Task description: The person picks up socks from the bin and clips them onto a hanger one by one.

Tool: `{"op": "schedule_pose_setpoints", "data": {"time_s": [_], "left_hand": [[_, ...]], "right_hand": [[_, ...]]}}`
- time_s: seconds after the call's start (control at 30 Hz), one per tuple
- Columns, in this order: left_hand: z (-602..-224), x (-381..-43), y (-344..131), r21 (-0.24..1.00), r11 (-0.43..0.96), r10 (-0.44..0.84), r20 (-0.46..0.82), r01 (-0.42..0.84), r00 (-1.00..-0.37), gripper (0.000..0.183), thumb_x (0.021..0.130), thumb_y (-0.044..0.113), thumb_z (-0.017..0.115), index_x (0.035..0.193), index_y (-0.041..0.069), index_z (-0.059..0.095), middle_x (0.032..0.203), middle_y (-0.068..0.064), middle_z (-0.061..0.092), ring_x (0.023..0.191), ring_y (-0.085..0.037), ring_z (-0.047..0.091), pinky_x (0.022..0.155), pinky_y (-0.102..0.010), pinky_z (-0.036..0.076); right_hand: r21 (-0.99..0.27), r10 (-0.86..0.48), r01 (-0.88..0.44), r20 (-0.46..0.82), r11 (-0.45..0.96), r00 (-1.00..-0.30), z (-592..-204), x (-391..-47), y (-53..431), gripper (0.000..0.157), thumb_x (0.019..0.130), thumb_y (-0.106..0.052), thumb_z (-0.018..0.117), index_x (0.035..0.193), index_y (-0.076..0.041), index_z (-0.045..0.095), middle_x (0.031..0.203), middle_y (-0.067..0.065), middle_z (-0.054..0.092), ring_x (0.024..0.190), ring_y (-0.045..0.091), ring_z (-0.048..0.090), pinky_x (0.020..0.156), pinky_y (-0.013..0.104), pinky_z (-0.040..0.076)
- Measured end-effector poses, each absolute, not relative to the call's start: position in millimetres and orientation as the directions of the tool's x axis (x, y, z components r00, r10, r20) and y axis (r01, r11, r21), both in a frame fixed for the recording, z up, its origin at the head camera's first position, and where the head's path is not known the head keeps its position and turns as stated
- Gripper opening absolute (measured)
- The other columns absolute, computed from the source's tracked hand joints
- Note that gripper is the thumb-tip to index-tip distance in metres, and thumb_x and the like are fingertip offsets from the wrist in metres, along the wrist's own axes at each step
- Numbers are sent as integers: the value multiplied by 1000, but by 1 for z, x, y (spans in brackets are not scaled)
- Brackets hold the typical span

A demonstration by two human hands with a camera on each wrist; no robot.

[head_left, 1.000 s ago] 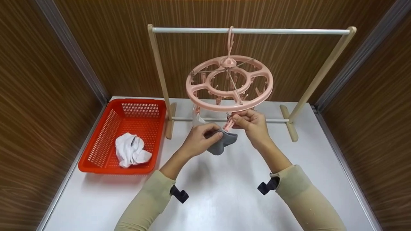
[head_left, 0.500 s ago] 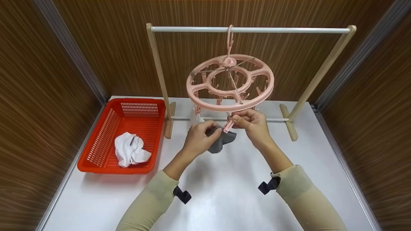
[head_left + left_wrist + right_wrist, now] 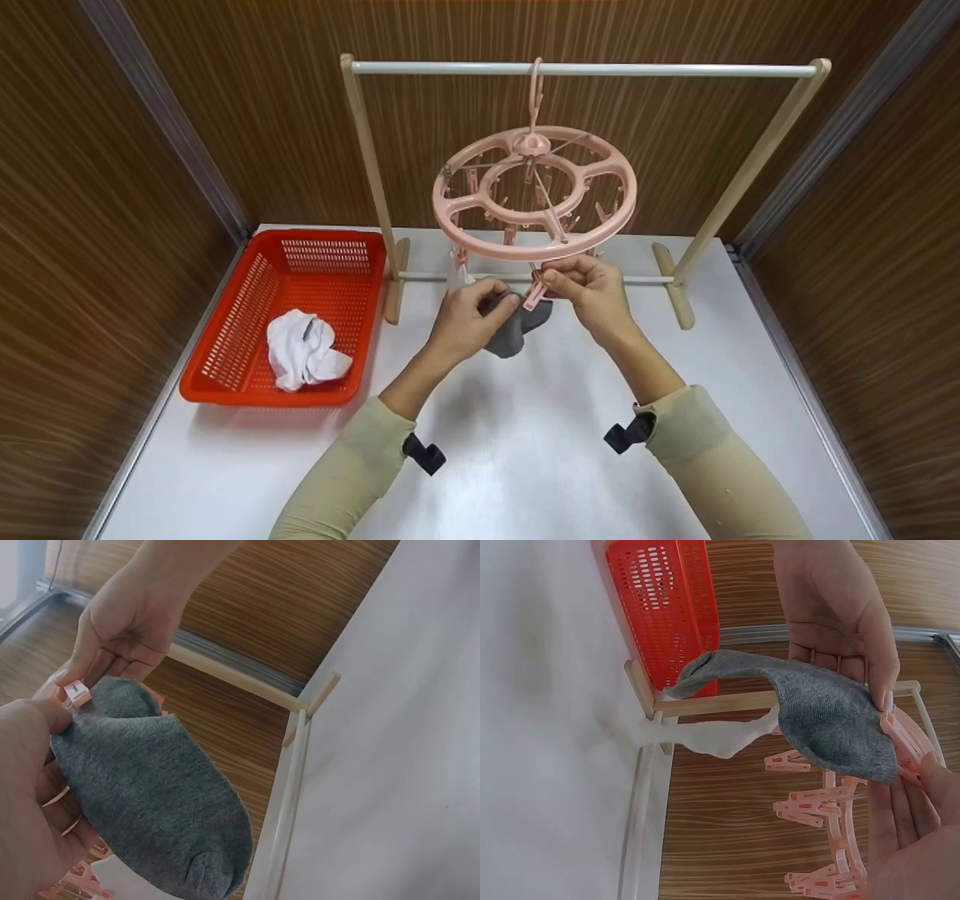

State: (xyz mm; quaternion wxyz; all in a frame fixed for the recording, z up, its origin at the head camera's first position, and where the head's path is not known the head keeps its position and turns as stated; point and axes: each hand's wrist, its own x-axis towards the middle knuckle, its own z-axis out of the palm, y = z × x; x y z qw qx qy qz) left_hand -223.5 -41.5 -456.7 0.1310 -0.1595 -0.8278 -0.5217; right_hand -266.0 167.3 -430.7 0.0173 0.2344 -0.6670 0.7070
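One grey sock (image 3: 161, 787) hangs below the pink ring (image 3: 517, 252), its upper edge pinched by the left hand (image 3: 469, 319); the right hand (image 3: 598, 296) pinches a peg (image 3: 535, 295), its tip at or just beside that edge. The knit looks light, soft and limp, hardly slippery or fragile, likely to sag wherever unsupported. Best held by the edge, thumb against fingers.

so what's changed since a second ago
The left hand has moved up slightly in the head view, taking the sock with it. Nothing was taken hold of or let go. The right hand stays on the clip; the hanger and the white cloth in the basket look as they were.
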Motion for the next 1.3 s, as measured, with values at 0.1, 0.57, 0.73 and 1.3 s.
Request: {"op": "schedule_pose_setpoints", "data": {"time_s": [0.1, 0.57, 0.73, 1.3], "left_hand": [[-457, -223, -43, 824, 407, 128, 374, 393, -919, 16, 96, 30, 66, 97, 15, 71, 82, 6, 66, 73, -10, 55, 66, -26, 48], [-458, -224, -49, 806, 414, 160, 393, 424, -905, 16, 97, 29, 65, 99, 14, 71, 81, 4, 66, 71, -11, 56, 65, -26, 50], [-462, -224, -53, 796, 425, 174, 396, 432, -902, 18, 97, 29, 65, 102, 13, 71, 87, 2, 70, 74, -10, 61, 70, -27, 55], [-426, -226, -51, 208, 754, 240, 796, 623, -556, 32, 91, 23, 71, 123, 17, 69, 126, -1, 67, 123, -22, 55, 111, -34, 42]], "right_hand": [[-931, -295, -350, 364, -102, -883, -431, -267, 167, 19, 91, -4, 70, 104, 10, 69, 91, 19, 74, 80, 21, 75, 76, 38, 61], [-937, -345, -347, 338, -38, -876, -433, -266, 169, 24, 92, -2, 68, 114, 8, 69, 99, 19, 74, 87, 19, 74, 84, 36, 59], [-941, -346, -337, 325, -27, -880, -434, -265, 170, 28, 91, -4, 70, 117, 6, 68, 104, 20, 73, 93, 20, 73, 84, 34, 59], [-959, -325, -284, 275, -20, -905, -439, -263, 169, 34, 90, -10, 74, 120, 3, 66, 109, 19, 70, 100, 22, 71, 88, 33, 58]]}}
